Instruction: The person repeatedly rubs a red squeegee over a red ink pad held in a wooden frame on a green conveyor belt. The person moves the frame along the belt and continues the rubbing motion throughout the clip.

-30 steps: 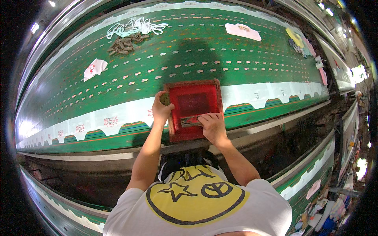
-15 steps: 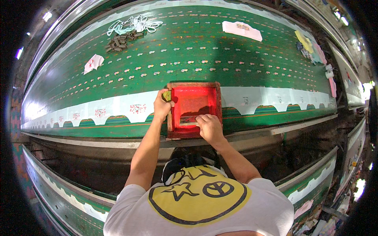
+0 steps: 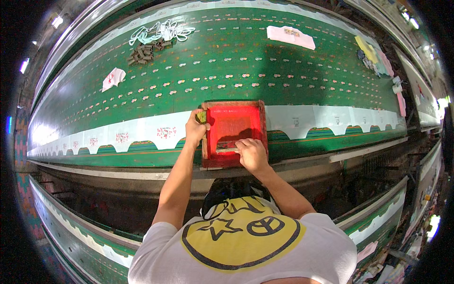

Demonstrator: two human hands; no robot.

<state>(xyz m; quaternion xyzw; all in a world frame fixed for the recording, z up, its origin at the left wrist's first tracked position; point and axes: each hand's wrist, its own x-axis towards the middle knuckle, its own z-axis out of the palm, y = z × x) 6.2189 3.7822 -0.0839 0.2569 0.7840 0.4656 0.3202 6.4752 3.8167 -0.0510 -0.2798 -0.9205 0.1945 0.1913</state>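
A wooden screen-printing frame [image 3: 234,103] with a red inside lies on the near edge of the long green table [image 3: 293,97]. My left hand [image 3: 194,128] is closed round its left side, next to a small yellow-green piece [image 3: 202,117] on the wood. Inside the frame, near its close end, my right hand [image 3: 252,155] grips a squeegee [image 3: 227,146], a flat bar lying crosswise. The fingers hide the bar's right end. White fabric pieces [image 3: 147,127] run in a row on both sides of the frame. Those at left bear red-and-dark prints; those at right show fainter dark ones.
Tangled pale cords [image 3: 163,31] lie far left beside a heap of dark short pieces [image 3: 146,51]. A pink-and-white cloth [image 3: 113,78] sits at left, a folded pale-pink one [image 3: 291,37] farther back. Coloured cloths [image 3: 373,57] lie at right. Another table [image 3: 85,227] stands behind me.
The view has shifted slightly. Both hands keep their hold, and the frame and squeegee show no clear movement against the table.
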